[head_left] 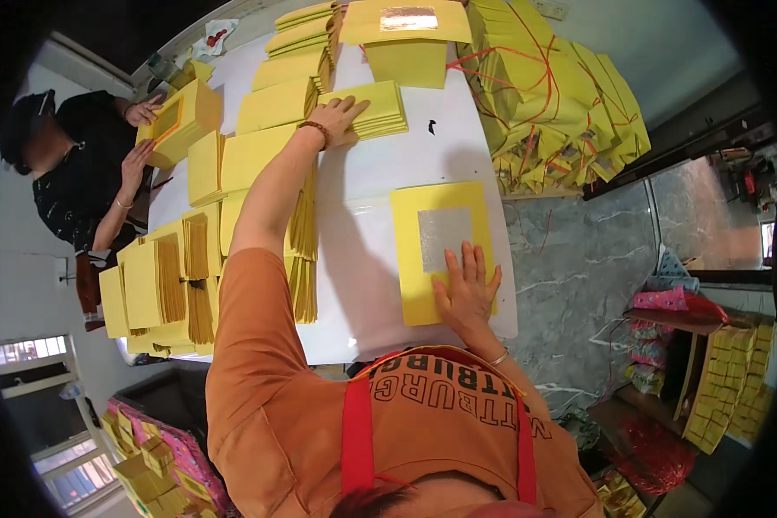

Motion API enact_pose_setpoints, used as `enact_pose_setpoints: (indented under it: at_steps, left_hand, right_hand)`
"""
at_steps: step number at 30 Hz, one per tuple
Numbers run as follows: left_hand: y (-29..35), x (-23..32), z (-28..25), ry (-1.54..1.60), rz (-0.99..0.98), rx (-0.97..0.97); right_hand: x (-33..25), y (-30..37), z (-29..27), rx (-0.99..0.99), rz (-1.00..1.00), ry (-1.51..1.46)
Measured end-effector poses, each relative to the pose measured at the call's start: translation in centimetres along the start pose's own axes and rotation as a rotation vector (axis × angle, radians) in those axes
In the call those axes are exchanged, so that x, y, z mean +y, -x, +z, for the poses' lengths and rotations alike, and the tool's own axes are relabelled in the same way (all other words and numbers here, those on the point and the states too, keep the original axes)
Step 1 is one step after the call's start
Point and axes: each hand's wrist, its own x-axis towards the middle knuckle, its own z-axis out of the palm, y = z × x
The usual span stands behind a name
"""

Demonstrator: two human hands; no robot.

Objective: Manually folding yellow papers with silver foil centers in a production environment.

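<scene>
My left hand [338, 123] reaches far across the table and rests on the left end of a small stack of folded yellow paper pieces [380, 105]. Its fingers are spread over the top of the stack, and the thumb is not clearly seen. Nearer to me, my right hand [468, 292] lies flat, fingers apart, on the lower right part of a yellow sheet [410, 259]. A silver foil rectangle [441, 226] sits in the middle of that sheet, and my fingertips touch its lower right corner.
Rows of folded yellow paper stacks [268, 108] run along the white table [354, 285]. At the left a co-worker [82, 164] holds a yellow paper box [181, 125]. A yellow box [406, 60] with a foil-topped sheet stands far. Yellow bundles tied with red string [544, 86] pile up far right.
</scene>
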Motion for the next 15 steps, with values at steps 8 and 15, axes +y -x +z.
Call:
enact_pose_setpoints:
  at_steps: [8, 15]
  left_hand:
    - [1.7, 2.0, -1.1, 0.033, -0.088, 0.119]
    - [10.8, 20.3, -1.0, 0.748, 0.088, 0.624]
  right_hand:
    - [0.2, 0.3, 0.5, 0.002, 0.03, -0.091]
    - [1.3, 0.4, 0.5, -0.02, 0.037, -0.158]
